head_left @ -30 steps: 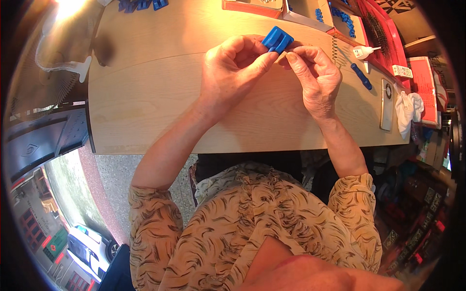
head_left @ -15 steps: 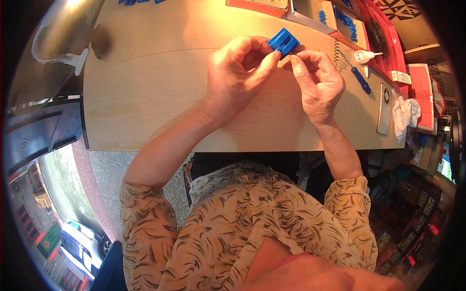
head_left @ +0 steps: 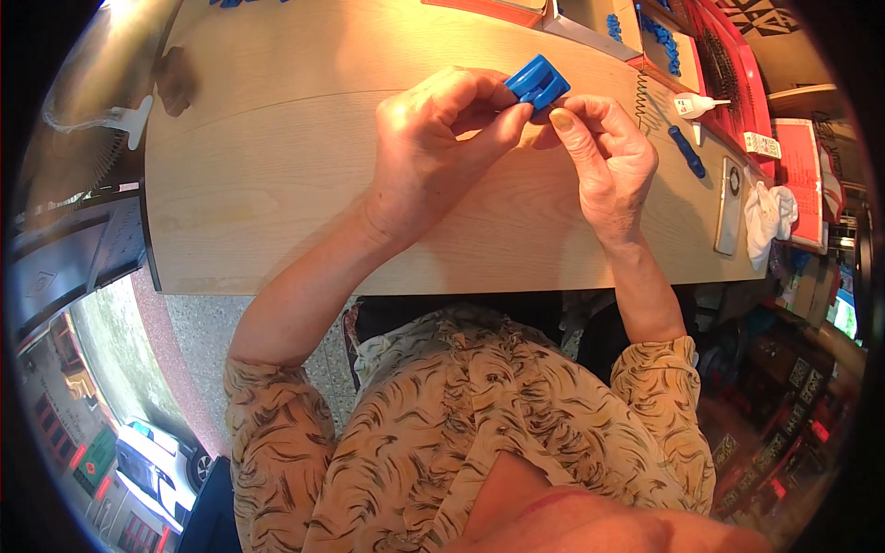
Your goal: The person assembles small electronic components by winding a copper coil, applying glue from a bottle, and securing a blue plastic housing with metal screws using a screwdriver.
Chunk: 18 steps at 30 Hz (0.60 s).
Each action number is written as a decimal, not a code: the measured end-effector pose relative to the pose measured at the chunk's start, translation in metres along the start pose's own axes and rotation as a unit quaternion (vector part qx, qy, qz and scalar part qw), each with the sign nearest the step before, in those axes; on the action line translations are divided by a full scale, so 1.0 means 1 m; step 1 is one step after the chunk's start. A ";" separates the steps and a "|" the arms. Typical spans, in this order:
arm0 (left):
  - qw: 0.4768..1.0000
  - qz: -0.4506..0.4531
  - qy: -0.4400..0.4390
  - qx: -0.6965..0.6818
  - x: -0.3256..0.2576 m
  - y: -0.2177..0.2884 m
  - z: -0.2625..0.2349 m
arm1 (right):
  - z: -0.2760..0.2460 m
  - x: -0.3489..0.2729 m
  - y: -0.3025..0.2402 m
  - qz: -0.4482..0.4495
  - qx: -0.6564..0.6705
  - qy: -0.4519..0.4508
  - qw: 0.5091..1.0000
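Currently holds a blue plastic piece (head_left: 537,83) in the left hand (head_left: 442,115), pinched between thumb and fingers, with a narrow slot showing on the upper face. Brings the right hand (head_left: 607,152) close to the lower right corner of the piece, with thumb and forefinger drawn nearly together. Cannot tell about any small part between those right fingertips, nor for sure about contact with the blue plastic. Has both hands raised over the far half of the wood-grain worktop (head_left: 277,203), to the right of its middle.

Just right of the right hand, has a dark coiled wire (head_left: 642,100), a white nozzle bottle (head_left: 693,106) lying on its side, and a blue-handled tool (head_left: 687,152) set slantwise. Farther right and nearer, has a pale flat rectangular item (head_left: 729,207) with a dark ring, beside a crumpled white cloth (head_left: 770,221). Has, at the far right, an open box (head_left: 590,41) holding small blue parts, near a red tray (head_left: 737,74).
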<state>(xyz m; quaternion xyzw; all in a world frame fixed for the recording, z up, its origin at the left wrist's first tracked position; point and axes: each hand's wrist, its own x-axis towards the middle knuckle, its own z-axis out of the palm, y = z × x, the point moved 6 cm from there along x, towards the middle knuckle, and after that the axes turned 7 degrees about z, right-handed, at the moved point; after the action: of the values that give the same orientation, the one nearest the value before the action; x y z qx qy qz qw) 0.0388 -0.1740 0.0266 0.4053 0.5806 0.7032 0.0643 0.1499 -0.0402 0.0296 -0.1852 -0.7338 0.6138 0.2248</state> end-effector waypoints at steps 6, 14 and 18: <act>0.999 0.006 -0.016 0.030 0.000 0.005 0.001 | -0.002 0.007 0.012 0.044 0.051 -0.062 0.996; 0.993 0.070 -0.051 0.079 0.003 0.015 -0.001 | -0.003 0.010 0.020 0.112 0.160 -0.057 0.979; 0.990 0.086 -0.058 0.100 0.002 0.018 -0.001 | -0.002 0.010 0.027 0.157 0.236 -0.071 0.956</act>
<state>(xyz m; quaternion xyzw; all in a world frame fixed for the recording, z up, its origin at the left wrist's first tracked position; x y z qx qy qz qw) 0.0437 -0.1788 0.0435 0.4984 0.6063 0.6196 -0.0039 0.1427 -0.0280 0.0046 -0.1954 -0.5436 0.8088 0.1098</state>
